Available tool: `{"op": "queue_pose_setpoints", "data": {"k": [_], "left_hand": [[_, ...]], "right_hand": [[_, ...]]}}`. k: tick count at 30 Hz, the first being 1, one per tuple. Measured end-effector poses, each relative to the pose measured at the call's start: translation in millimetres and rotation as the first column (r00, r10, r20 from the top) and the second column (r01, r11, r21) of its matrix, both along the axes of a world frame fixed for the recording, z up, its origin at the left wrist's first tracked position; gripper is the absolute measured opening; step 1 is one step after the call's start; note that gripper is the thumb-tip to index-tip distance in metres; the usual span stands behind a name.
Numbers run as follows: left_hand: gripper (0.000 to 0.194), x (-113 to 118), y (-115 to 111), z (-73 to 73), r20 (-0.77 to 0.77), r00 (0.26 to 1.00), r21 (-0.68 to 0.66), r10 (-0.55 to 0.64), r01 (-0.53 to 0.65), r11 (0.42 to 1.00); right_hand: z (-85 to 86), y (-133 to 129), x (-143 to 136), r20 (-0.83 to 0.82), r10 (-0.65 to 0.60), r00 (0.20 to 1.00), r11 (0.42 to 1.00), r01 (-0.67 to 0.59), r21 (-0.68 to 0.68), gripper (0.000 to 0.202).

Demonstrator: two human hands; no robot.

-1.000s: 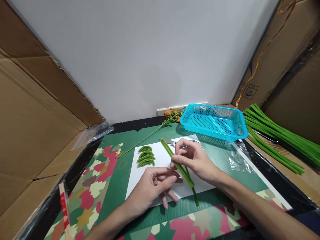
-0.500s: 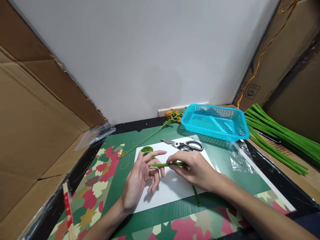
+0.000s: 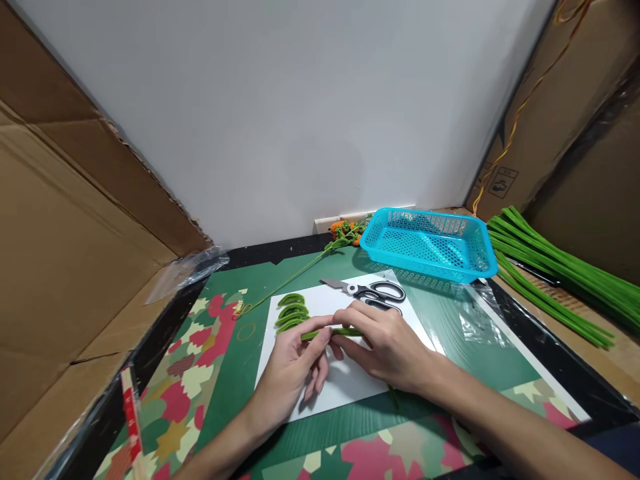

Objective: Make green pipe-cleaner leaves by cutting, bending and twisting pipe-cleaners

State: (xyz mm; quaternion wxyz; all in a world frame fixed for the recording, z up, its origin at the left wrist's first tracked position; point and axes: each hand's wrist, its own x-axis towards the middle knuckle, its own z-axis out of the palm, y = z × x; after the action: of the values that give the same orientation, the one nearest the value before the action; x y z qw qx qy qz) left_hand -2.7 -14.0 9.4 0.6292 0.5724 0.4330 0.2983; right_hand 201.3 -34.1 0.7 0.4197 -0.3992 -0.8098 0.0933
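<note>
Between my two hands runs a green pipe cleaner (image 3: 346, 331), held roughly level above a white sheet of paper (image 3: 334, 393). My left hand (image 3: 299, 360) pinches its left part between thumb and index finger. Close beside it, my right hand (image 3: 383, 340) grips the pipe cleaner with curled fingers; a green end (image 3: 393, 397) hangs out below that hand. Several bent green pipe cleaner pieces (image 3: 291, 312) lie in a stack on the paper behind my left hand. Behind my right hand rest scissors (image 3: 367, 291) with black and white handles, blades pointing left.
A blue plastic basket (image 3: 430, 250) stands at the back right. Many long green pipe cleaners (image 3: 560, 267) lie on cardboard at the right. An orange flower (image 3: 345, 230) on a green stem lies at the back. A red-banded stick bundle (image 3: 133, 423) is at the left.
My left hand has closed from open fingers into a pinch on the pipe cleaner. The bent pieces behind it show more fully now.
</note>
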Motion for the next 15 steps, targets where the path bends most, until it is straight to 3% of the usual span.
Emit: {"op": "queue_pose_setpoints", "data": {"k": [4,8,15], "left_hand": [[0.043,2,2,7.4,0.024,1.0,0.019,0.017,-0.017,1.0],[0.041,1,7,12.6,0.105,0.993,-0.02,0.054,-0.052,0.998],[0.034,1,7,13.9,0.143,0.988,-0.066,0.065,-0.057,0.996]], "right_hand": [[0.7,2,2,0.062,-0.034,0.998,0.995,0.028,0.1,0.016],[-1.4,8,8,0.024,-0.064,0.998,0.983,0.059,0.171,0.021],[-6.4,11,10,0.018,-0.011,1.0,0.964,0.006,0.266,0.019]]}}
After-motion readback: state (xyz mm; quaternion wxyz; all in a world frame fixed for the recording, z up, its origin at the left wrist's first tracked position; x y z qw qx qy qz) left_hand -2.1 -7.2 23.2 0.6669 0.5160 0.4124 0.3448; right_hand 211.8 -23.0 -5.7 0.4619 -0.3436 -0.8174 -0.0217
